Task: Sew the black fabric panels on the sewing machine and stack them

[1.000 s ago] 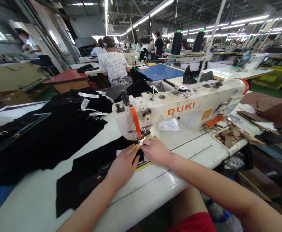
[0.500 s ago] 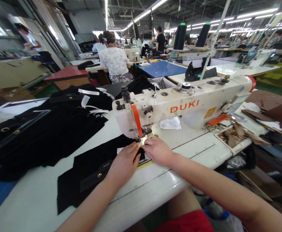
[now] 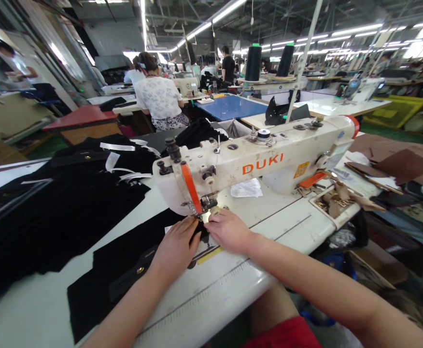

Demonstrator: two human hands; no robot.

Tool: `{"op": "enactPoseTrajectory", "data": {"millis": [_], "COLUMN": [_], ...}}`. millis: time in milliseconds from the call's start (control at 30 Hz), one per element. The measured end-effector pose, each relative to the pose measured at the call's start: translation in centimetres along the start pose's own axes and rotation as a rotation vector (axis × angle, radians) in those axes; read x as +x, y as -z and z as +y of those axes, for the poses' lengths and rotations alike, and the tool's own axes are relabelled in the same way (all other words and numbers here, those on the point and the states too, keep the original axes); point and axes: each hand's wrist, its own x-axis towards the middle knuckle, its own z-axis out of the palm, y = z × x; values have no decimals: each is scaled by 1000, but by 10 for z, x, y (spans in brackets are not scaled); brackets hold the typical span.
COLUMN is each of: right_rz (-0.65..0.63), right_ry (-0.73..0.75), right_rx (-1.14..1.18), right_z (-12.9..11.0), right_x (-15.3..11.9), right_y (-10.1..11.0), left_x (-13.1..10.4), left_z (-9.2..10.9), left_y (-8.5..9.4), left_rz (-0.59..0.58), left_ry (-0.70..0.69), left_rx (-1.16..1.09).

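Note:
A black fabric piece (image 3: 124, 241) lies on the white sewing machine bed, its front end under the needle area (image 3: 198, 216). Attached to it is a dark strap with a small gold-coloured eyelet (image 3: 140, 270). My left hand (image 3: 175, 244) rests flat on the fabric, fingers stretched toward the presser foot. Just right of the foot, my right hand (image 3: 229, 231) has its fingers pressed together at the fabric's edge; its fingertips partly hide what they grip. Above both hands stands the white sewing machine head (image 3: 215, 166) with an orange guard (image 3: 191, 187).
A heap of black pieces (image 3: 70, 208) with white strips lies left. A small tray (image 3: 332, 205) of tan scraps and metal parts sits right, near brown sheets (image 3: 407, 162). Behind the machine are a white paper (image 3: 246, 188) and thread cones (image 3: 253, 63). A co-worker (image 3: 159, 96) sits ahead.
The view has turned slightly right, so everything sits further left. Both hands stay beside the presser foot. The fabric covers less of the plate by the yellow strip.

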Motion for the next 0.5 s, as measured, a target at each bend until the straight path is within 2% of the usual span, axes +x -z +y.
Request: {"op": "enactPoseTrajectory", "data": {"millis": [133,267,367,500], "right_rz": [14,76,115,144], "right_ry": [-10,-10,11,23], "right_rx": [11,57,79,104], "right_z": [-1,-3,-3,-4], "right_x": [-2,-7,-10,-12], "right_y": [3,6,6,4], "left_x": [-6,-33,-57,-93], "left_z": [1,9,18,24], "left_y": [2,13,34,67], "left_rz": [-8,-72,-82,9], "left_ry": [19,47,47,127], "left_rx": [5,38,86,246]}}
